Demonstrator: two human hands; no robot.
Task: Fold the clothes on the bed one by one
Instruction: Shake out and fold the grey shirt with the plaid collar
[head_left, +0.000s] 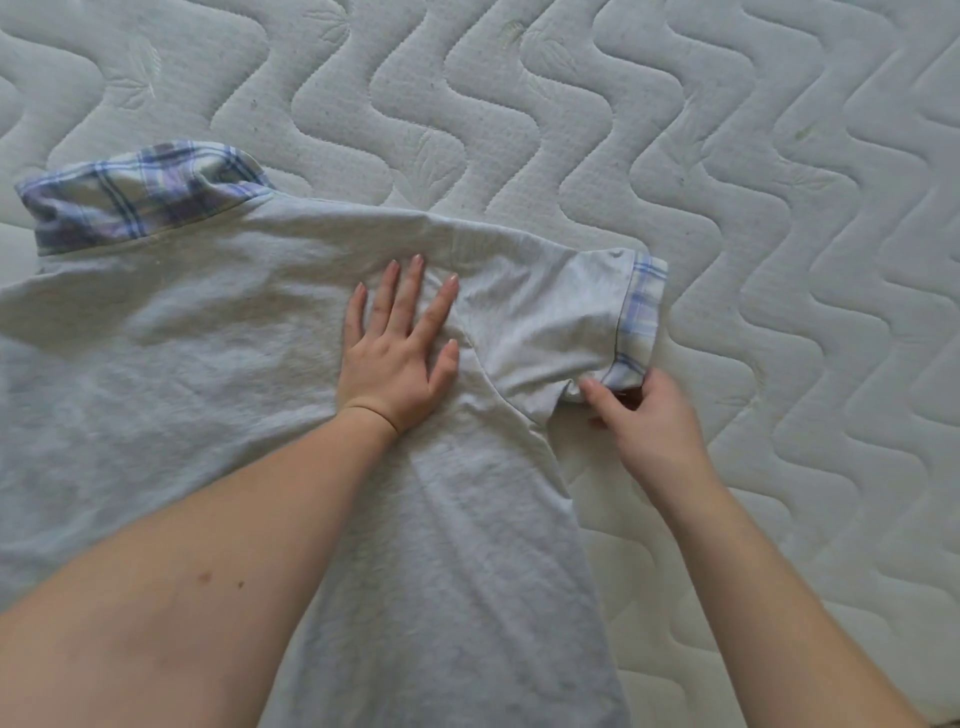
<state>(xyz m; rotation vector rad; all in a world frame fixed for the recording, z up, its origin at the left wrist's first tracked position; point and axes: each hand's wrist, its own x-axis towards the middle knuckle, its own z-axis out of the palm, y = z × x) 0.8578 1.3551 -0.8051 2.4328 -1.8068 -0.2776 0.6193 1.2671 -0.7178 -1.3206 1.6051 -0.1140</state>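
A light grey short-sleeved shirt (208, 364) lies spread flat on the bed, its blue and lilac plaid collar (140, 195) at the upper left. Its right sleeve (561, 322) sticks out to the right and ends in a plaid cuff (641, 306). My left hand (400, 348) presses flat on the shirt near the shoulder, fingers straight and spread. My right hand (644, 415) pinches the lower corner of the cuff between thumb and fingers. The shirt's left side runs out of view at the left edge.
A white quilted mattress (779, 208) with wavy stitching fills the whole view around the shirt. Bare mattress surface lies to the right of the sleeve and beyond the collar. No other clothes are in view.
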